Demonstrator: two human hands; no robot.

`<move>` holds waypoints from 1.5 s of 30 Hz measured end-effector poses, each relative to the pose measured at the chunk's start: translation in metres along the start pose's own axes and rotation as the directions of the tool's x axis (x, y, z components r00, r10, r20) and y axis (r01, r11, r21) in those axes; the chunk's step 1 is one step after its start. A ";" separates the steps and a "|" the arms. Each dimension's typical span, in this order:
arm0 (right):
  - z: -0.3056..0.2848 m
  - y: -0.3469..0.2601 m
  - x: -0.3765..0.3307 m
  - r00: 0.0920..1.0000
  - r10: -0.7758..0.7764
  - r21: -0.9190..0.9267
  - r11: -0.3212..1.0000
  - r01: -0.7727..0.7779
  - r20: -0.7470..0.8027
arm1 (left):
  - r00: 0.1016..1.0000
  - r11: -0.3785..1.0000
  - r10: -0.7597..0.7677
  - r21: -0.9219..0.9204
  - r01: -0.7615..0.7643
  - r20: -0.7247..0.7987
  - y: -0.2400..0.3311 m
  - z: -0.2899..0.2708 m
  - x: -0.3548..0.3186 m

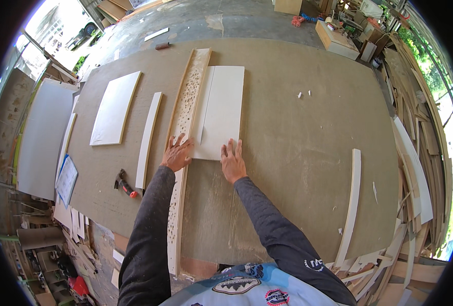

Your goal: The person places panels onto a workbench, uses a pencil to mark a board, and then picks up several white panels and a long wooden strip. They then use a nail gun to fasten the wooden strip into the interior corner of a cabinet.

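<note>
A white panel point(226, 102) lies on the large brown work table point(287, 127), its long left side against a long board peppered with small holes point(188, 97). A thin dark line runs lengthwise along the panel; whether it is a seam between two pieces I cannot tell. My left hand point(176, 154) rests with spread fingers across the holed board, its fingertips by the panel's near left corner. On the panel's near right corner lies my right hand point(233, 162), fingers stretched forward and flat. Neither hand grasps anything.
To the left are a white strip point(149, 140), another white panel point(115, 108), a claw hammer point(125, 184) and a blue-edged clipboard point(67, 179). A long white strip point(350, 204) lies at the right. Wood offcuts point(415, 132) pile beyond the table's right edge.
</note>
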State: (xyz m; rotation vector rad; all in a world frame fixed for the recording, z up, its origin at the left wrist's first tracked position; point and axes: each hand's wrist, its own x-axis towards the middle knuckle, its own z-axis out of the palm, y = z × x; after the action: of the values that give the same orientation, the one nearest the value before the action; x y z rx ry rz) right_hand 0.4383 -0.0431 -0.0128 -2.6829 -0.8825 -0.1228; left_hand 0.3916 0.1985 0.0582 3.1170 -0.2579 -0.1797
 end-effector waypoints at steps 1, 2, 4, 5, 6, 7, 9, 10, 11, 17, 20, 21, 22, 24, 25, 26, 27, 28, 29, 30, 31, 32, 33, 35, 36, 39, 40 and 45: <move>0.000 0.001 0.002 1.000 0.001 -0.007 1.000 -0.002 -0.002 | 1.000 1.000 0.001 0.000 -0.001 0.003 0.000 -0.001 0.002; 0.000 0.001 0.004 1.000 0.003 -0.004 1.000 -0.003 0.009 | 1.000 1.000 -0.001 -0.001 0.001 0.006 -0.002 0.000 0.004; -0.002 0.002 0.007 1.000 0.007 0.002 1.000 -0.007 0.029 | 1.000 1.000 -0.006 -0.004 0.006 0.013 -0.005 0.001 0.006; -0.002 0.003 0.008 1.000 0.008 0.009 1.000 -0.008 0.024 | 1.000 1.000 -0.007 -0.006 0.007 0.009 -0.005 0.001 0.008; -0.001 0.004 0.010 1.000 0.009 0.015 1.000 -0.009 0.020 | 1.000 1.000 -0.008 -0.008 0.008 0.006 -0.006 0.001 0.010; -0.001 0.005 0.012 1.000 0.010 0.022 1.000 -0.011 0.016 | 1.000 1.000 -0.009 -0.011 0.009 0.002 -0.007 0.001 0.011; 0.000 0.006 0.015 1.000 0.015 0.023 1.000 -0.015 0.023 | 1.000 1.000 -0.018 -0.005 0.018 0.010 -0.008 0.000 0.014; 0.000 0.007 0.017 0.999 0.017 0.023 1.000 -0.018 0.027 | 1.000 1.000 -0.022 -0.002 0.022 0.013 -0.008 0.000 0.015; 0.000 0.008 0.018 1.000 0.019 0.037 0.999 -0.020 0.025 | 1.000 1.000 -0.027 -0.001 0.027 0.016 -0.008 0.000 0.017; -0.001 0.011 0.024 0.999 0.020 0.067 0.998 -0.022 0.031 | 0.999 0.999 -0.036 -0.015 0.036 0.023 -0.010 0.000 0.023; -0.002 0.015 0.028 0.999 0.023 0.061 0.998 -0.024 0.032 | 0.999 0.999 -0.034 -0.026 0.035 0.020 -0.010 -0.001 0.029; -0.003 0.014 0.030 0.999 0.024 0.062 0.998 -0.026 0.038 | 0.999 0.999 -0.037 -0.027 0.037 0.009 -0.011 0.001 0.029; -0.004 0.014 0.032 0.999 0.025 0.063 0.998 -0.028 0.043 | 0.999 0.999 -0.039 -0.028 0.039 -0.002 -0.012 0.003 0.029; -0.004 0.015 0.034 0.999 0.020 0.085 0.996 -0.023 0.036 | 0.999 0.999 -0.037 -0.031 0.037 -0.012 -0.016 0.006 0.032; -0.003 0.016 0.035 0.999 0.016 0.097 0.995 -0.019 0.033 | 0.999 0.999 -0.037 -0.032 0.036 -0.016 -0.018 0.007 0.033; -0.003 0.018 0.036 1.000 0.017 0.089 0.996 -0.019 0.026 | 0.999 0.998 -0.038 -0.045 0.037 -0.008 -0.017 0.007 0.036; -0.002 0.019 0.036 1.000 0.017 0.082 0.996 -0.018 0.020 | 0.999 0.998 -0.039 -0.057 0.039 0.000 -0.017 0.006 0.038; -0.001 0.021 0.037 1.000 0.016 0.075 0.997 -0.017 0.014 | 0.999 0.997 -0.041 -0.070 0.042 0.008 -0.016 0.006 0.040; -0.002 0.022 0.038 1.000 0.012 0.081 0.997 -0.013 0.017 | 0.999 0.997 -0.042 -0.065 0.042 0.006 -0.016 0.005 0.041; -0.004 0.023 0.038 1.000 0.008 0.086 0.996 -0.010 0.019 | 0.999 0.997 -0.043 -0.061 0.043 0.004 -0.016 0.005 0.041; -0.005 0.024 0.039 1.000 0.004 0.092 0.996 -0.006 0.022 | 0.999 0.997 -0.043 -0.057 0.043 0.002 -0.016 0.004 0.042; -0.007 0.024 0.039 1.000 0.007 0.110 0.994 -0.010 0.029 | 0.999 0.997 -0.045 -0.065 0.045 -0.003 -0.018 0.006 0.041; -0.008 0.023 0.040 0.999 0.011 0.129 0.992 -0.015 0.035 | 0.999 0.996 -0.047 -0.073 0.046 -0.009 -0.020 0.008 0.040; -0.011 0.024 0.042 0.999 0.020 0.160 0.987 -0.027 0.041 | 0.999 0.995 -0.048 -0.087 0.047 -0.009 -0.024 0.010 0.041; -0.013 0.027 0.044 0.999 0.027 0.173 0.984 -0.034 0.041 | 0.999 0.995 -0.046 -0.093 0.046 -0.004 -0.024 0.010 0.042; -0.014 0.045 0.049 0.998 0.069 0.204 0.977 -0.066 -0.008 | 0.999 0.994 -0.052 -0.096 0.053 0.010 -0.022 0.003 0.052; -0.012 0.056 0.051 0.996 0.087 0.213 0.974 -0.078 -0.032 | 0.998 0.994 -0.055 -0.095 0.056 0.014 -0.021 0.001 0.056; -0.019 0.131 0.052 0.977 0.130 0.040 0.991 -0.125 -0.166 | 0.999 0.996 -0.050 -0.075 0.051 0.013 -0.041 0.000 0.081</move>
State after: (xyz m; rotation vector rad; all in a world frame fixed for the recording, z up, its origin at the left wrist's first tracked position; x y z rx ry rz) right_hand 0.5578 -0.1192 -0.0209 -2.6463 -0.6536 -0.3003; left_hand 0.4779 0.2256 0.0478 3.0500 -0.1680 -0.2018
